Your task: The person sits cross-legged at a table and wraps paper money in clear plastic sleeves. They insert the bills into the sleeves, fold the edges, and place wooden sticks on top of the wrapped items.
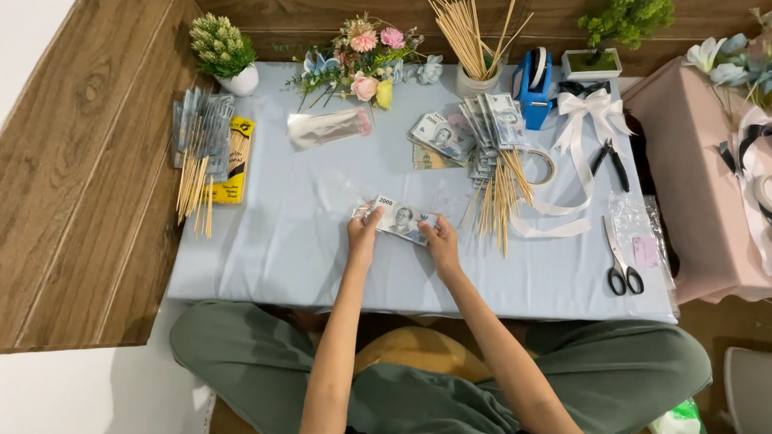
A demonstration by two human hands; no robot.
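Both hands grasp one grey banknote (401,219) flat on the middle of the counter (276,246), which is draped in a pale blue cloth. The left hand (362,231) has its grip pinched on the note's left end, and the right hand (441,241) has its grip pinched on the right end, so the note lies stretched between them, slightly tilted.

Just right of the note lies a bundle of bamboo skewers (501,200), with a roll of clear tape (538,165) beside it. Farther back sit fanned stacks of banknotes (473,128), a cup of upright skewers (474,34), a blue tape dispenser (535,88) and a bunch of artificial flowers (363,59). A white ribbon bow (592,111), black pliers (611,162) and black-handled scissors (620,260) lie at the right. At the far left, skewers with notes attached (200,146) rest over a yellow packet (234,162), near a small potted plant (224,51).
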